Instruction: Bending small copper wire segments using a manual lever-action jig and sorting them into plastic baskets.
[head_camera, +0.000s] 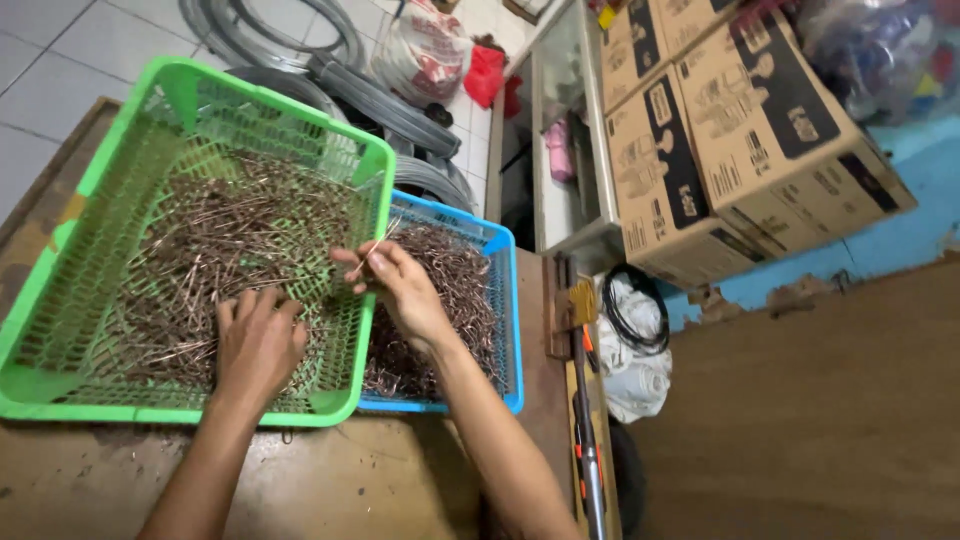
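A green plastic basket (60, 250) sits on a worn table and is full of thin brown metal nails (230, 230). My left hand (255, 340) lies palm down on the nails near the basket's front right corner, fingers spread. Beside it a blue basket (505, 300) holds more nails (455, 280). My right hand (395, 280) hovers over the rim between the two baskets, pinching a few nails (378, 240) between thumb and fingertips.
Coils of grey wire (300, 40) lie on the tiled floor behind the baskets. Stacked cardboard boxes (740, 130) stand at the right. A long-handled tool (585, 400) hangs off the table's right edge, above white sacks (635, 350).
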